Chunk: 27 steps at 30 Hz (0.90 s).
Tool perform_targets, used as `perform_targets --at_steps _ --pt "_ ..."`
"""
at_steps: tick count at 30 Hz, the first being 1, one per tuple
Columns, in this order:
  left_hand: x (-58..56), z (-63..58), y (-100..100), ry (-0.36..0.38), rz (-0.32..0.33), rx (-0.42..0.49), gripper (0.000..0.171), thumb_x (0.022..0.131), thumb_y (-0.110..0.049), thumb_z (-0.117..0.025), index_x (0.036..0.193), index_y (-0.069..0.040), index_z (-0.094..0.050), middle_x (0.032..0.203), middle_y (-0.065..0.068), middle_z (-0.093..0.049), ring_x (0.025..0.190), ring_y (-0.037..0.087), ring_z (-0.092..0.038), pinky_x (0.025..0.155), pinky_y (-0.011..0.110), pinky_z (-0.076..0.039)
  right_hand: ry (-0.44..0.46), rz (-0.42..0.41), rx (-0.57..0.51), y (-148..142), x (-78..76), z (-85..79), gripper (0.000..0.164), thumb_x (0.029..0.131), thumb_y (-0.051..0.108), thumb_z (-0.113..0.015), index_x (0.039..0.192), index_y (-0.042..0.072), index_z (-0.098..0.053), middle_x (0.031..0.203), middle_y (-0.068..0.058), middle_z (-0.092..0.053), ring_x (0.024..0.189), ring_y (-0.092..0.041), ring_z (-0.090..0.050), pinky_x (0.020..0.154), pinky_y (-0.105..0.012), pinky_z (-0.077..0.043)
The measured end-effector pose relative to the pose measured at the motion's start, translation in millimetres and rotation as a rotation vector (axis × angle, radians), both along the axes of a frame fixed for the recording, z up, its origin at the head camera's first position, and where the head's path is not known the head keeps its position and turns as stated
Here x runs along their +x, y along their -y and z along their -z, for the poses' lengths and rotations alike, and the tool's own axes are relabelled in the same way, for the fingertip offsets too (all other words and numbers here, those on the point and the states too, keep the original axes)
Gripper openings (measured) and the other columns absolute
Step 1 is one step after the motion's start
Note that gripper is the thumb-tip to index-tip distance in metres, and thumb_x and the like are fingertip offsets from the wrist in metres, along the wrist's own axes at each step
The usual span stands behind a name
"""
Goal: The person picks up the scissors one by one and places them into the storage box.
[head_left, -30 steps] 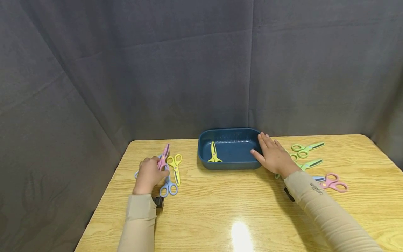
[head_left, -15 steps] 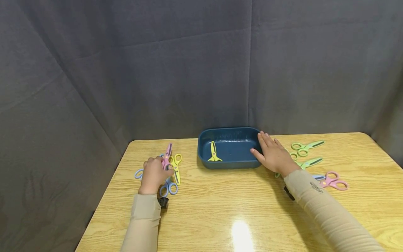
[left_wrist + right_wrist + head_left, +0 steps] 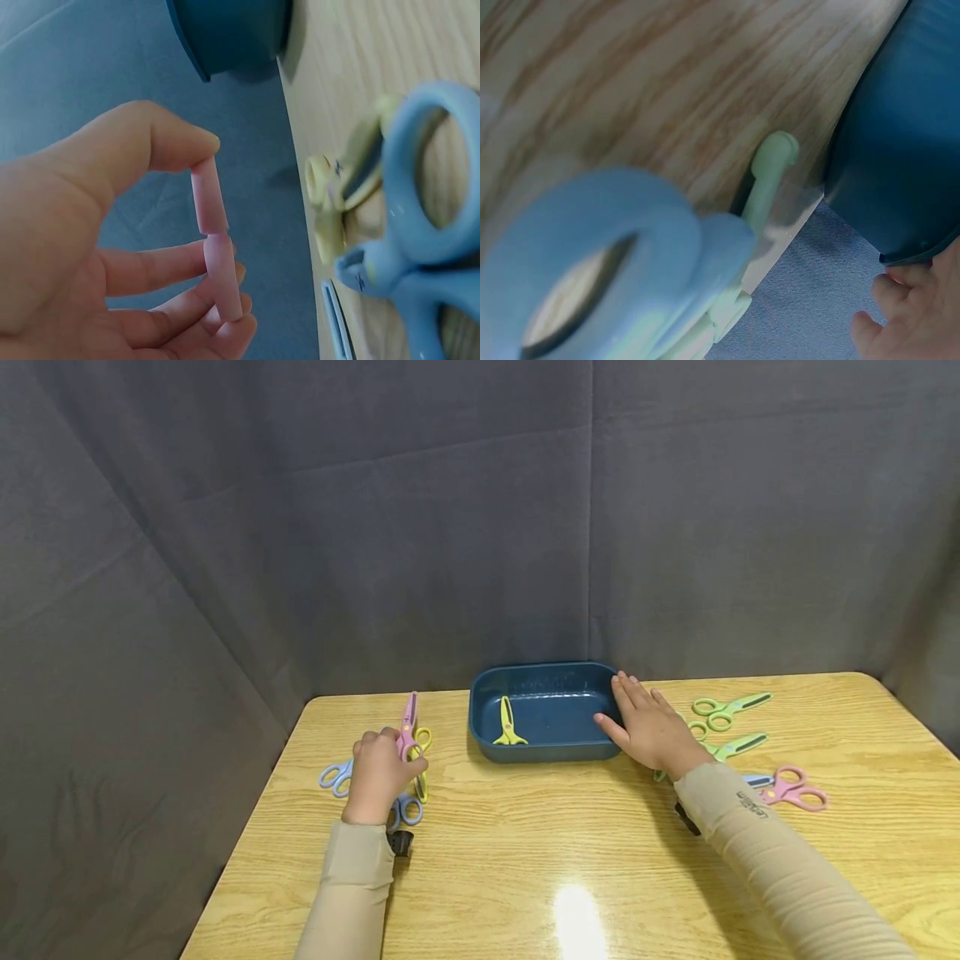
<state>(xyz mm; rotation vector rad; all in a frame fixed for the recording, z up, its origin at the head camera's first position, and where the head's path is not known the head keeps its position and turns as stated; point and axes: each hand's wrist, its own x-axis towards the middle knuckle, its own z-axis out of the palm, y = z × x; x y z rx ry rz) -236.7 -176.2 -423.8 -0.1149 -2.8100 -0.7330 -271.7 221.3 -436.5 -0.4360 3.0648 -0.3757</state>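
"What has the left hand (image 3: 380,774) got?"

"The pink scissors (image 3: 408,727), pinched at the handles between thumb and fingers, raised off the table (image 3: 487,877), blades pointing to the far side."

"Why there?"

"I'd say the loops give a thick edge to catch, and it puts the blades away from the palm."

"And the right hand (image 3: 651,727)?"

"Fingers extended, touching the right end of the blue box (image 3: 545,754). Probably to steady it; how hard it presses, I can't tell."

"So the hands are well apart?"

"Yes, with the box mostly between them. At its left end lies one yellow pair (image 3: 507,724)."

"And the rest?"

"Blue scissors (image 3: 409,251) and another yellow pair (image 3: 422,787) lie close to the left hand; green scissors (image 3: 731,712) and a second pink pair (image 3: 784,791) lie to the right. Spread that way, each group seems placed within easy reach of one hand."
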Motion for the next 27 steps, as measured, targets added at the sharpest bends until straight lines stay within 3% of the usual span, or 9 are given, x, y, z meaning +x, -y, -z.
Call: perform_targets --at_steps 10,18,27 --pt "-2.5 -11.8 -18.6 0.009 0.004 0.020 0.041 0.079 -0.015 -0.076 0.108 0.013 -0.067 0.092 0.023 -0.067 0.095 0.042 -0.059 0.089 0.050 -0.043 0.007 0.002 0.007 -0.6 1.5 -2.3 0.083 0.108 0.054 -0.034 0.160 -0.006 -0.009 0.167 -0.024 -0.006 0.154 -0.041 -0.008 0.122 -0.058 -0.005" --pt "-4.9 -20.3 -34.3 -0.016 0.040 0.005 0.028 0.082 -0.015 -0.072 0.096 0.008 -0.067 0.078 0.013 -0.061 0.088 0.038 -0.057 0.089 0.048 -0.043 0.004 0.001 0.015 1.0 1.6 -2.1 0.086 0.106 0.059 -0.029 0.160 -0.006 -0.010 0.167 -0.024 -0.006 0.154 -0.041 -0.009 0.122 -0.058 -0.007" --pt "-8.4 -26.2 -50.3 -0.029 0.058 0.023 0.027 0.083 -0.015 -0.073 0.096 0.008 -0.068 0.088 0.018 -0.068 0.091 0.038 -0.058 0.088 0.048 -0.041 0.004 0.007 0.003 1.2 1.2 -1.3 0.083 0.108 0.054 -0.034 0.160 -0.006 -0.010 0.167 -0.024 -0.006 0.154 -0.041 -0.008 0.122 -0.058 -0.005"
